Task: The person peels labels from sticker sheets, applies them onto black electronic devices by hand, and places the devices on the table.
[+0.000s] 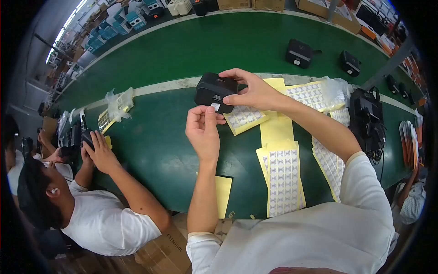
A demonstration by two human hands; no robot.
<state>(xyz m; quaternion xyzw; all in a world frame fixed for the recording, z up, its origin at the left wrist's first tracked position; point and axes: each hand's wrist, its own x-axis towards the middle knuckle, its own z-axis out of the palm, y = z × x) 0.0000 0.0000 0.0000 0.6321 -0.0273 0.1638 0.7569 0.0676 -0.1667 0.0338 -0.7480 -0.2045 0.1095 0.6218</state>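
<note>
So we've got one black case point(207, 92) up in the air, just over the far edge of our green desk point(159, 150); the right hand point(255, 91) is gripping it by one side, thumb on the near face and fingers over the top; the left hand point(203, 130) has its fingers curled in, with the thumb tip at the one white label point(216, 106) low on that face; can't tell if we're actually pinching the label or just touching it.

Below and to the right we count at least four lots of printed sticker sheets point(283, 182), overlapping too much for an exact number; one yellow sheet point(223, 196) lies apart by the near edge; one black heap point(366, 121) with cables sits far right; two clear plastic bags, one left point(119, 106), one right point(336, 93).

Beyond the pale edge, two more black cases point(299, 53) stand on the green strip point(219, 45); one co-worker point(109, 219) on our left has both hands at a dark item point(89, 138).
</note>
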